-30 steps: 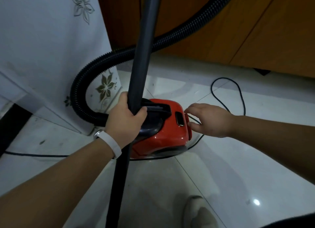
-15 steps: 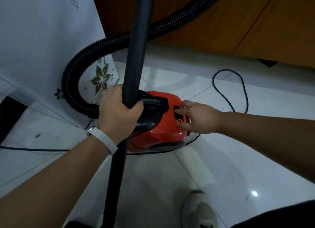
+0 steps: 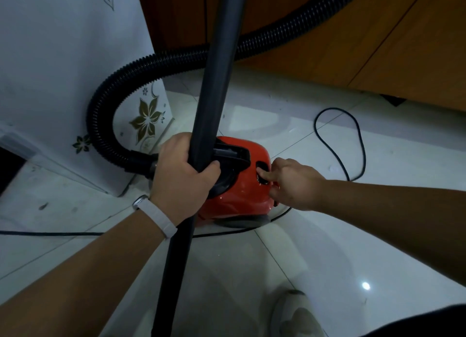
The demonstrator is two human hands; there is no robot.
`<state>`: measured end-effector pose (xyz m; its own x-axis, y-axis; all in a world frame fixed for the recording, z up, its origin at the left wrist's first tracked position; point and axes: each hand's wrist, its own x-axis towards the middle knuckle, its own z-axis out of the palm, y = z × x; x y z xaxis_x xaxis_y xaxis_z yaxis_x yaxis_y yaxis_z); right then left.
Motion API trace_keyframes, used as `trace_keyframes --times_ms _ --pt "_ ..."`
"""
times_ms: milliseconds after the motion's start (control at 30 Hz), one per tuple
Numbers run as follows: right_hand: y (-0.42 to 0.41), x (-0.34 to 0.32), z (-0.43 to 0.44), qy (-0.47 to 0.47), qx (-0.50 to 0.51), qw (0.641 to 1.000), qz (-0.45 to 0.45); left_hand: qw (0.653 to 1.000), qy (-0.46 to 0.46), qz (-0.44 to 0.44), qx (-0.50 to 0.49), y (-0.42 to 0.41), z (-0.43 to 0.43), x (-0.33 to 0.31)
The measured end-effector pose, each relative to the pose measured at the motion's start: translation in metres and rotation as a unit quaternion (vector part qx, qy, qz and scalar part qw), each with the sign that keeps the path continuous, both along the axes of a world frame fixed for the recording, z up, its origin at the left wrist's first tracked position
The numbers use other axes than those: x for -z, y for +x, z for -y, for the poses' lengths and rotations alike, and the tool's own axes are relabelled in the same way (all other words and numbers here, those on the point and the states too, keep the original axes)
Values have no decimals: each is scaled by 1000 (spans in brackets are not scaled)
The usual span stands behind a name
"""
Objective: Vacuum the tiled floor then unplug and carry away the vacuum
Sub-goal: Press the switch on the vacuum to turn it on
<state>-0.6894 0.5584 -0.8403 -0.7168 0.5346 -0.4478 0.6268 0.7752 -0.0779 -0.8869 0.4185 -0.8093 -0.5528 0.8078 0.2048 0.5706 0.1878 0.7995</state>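
Note:
A red canister vacuum [image 3: 242,193] sits on the white tiled floor [image 3: 315,248]. My left hand [image 3: 181,180] grips the dark wand tube [image 3: 216,84], which runs upright across the middle of the view. My right hand [image 3: 295,183] reaches the vacuum's rear top, its forefinger pressing the black switch [image 3: 261,166] while the thumb rests on the red shell below. A ribbed black hose [image 3: 100,114] loops from the vacuum's front up to the right. The black power cord [image 3: 353,140] curls on the floor behind and passes under the vacuum to the left.
A white panel with a flower print [image 3: 63,72] stands close on the left. Wooden cabinet fronts [image 3: 378,46] line the back. My shoe [image 3: 297,314] is at the bottom edge.
My right hand moved left from beside the vacuum's rear onto its top, and its forefinger now presses the black switch. My left hand keeps its hold on the wand.

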Motion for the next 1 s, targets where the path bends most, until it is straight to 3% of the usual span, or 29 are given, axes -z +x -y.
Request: trace_keyframes --times_ms 200,367,533,700,867,1000 --pt "-5 0 0 19 -10 1000 7 999 8 19 26 -3 2 -2" --pt "-10 4 6 91 -24 995 35 995 34 66 73 -3 4 -6" --pt "-18 3 4 56 7 998 3 1000 15 19 16 -6 12 -3" --pt "-34 -23 4 120 -44 982 -139 1000 -4 3 -20 -15 25 -5" --pt "-68 -85 37 168 -149 922 -315 985 -88 147 -11 -20 41 -21" --pt "-98 -154 63 223 -188 884 -365 961 -185 206 10 -23 53 -49"
